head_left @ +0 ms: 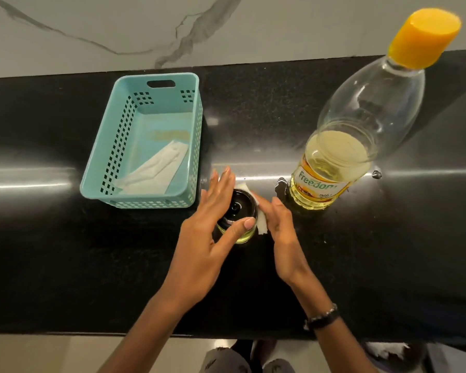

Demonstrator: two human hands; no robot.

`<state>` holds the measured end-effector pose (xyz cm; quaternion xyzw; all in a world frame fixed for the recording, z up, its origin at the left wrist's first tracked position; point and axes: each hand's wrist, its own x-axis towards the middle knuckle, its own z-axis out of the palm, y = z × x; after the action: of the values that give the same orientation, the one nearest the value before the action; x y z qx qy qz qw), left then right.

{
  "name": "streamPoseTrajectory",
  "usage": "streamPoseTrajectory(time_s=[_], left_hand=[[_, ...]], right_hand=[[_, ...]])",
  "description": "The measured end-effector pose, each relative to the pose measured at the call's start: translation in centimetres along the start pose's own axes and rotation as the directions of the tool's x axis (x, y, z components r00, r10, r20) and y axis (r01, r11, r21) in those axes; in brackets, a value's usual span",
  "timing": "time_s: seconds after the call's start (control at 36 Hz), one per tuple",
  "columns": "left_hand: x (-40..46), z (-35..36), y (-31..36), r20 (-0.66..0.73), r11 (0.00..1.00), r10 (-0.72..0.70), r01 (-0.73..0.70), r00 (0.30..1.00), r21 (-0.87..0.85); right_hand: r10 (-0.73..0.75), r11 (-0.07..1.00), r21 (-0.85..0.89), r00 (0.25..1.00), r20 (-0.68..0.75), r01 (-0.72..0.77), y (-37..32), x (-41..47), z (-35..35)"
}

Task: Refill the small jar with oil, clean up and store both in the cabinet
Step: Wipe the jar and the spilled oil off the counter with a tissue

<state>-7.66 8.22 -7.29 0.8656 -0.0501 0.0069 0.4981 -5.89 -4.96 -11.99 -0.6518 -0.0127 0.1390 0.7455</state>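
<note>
One small jar [236, 215], one oil bottle [361, 125], one teal basket [145, 141], two hands, and seemingly two white tissues: one in the basket [151, 170], one by the jar [261, 224].
</note>
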Motion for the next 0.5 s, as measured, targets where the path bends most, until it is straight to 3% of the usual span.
streamPoseTrajectory(time_s=[0.11,0.25,0.39,0.5], left_hand=[[-0.1,0.3,-0.2,-0.015,1.000,0.003,-0.004,1.000,-0.021],[-0.2,0.4,-0.5,-0.013,0.999,0.011,-0.012,1.000,-0.039],[-0.1,0.5,-0.6,-0.007,0.997,0.008,-0.009,1.000,-0.077],[0.0,0.7,-0.7,-0.014,0.996,0.005,-0.006,1.000,-0.084]], right_hand=[[0.107,0.993,-0.048,0.994,0.026,-0.105,-0.3,-0.7,-0.6],[0.067,0.998,0.013,0.998,0.018,-0.068,-1.3,-2.2,-1.2],[0.049,0.999,-0.007,0.994,0.103,-0.048,-2.3,0.8,-1.0],[0.184,0.978,-0.136,0.966,0.180,-0.161,-1.6,2.9,-1.1]])
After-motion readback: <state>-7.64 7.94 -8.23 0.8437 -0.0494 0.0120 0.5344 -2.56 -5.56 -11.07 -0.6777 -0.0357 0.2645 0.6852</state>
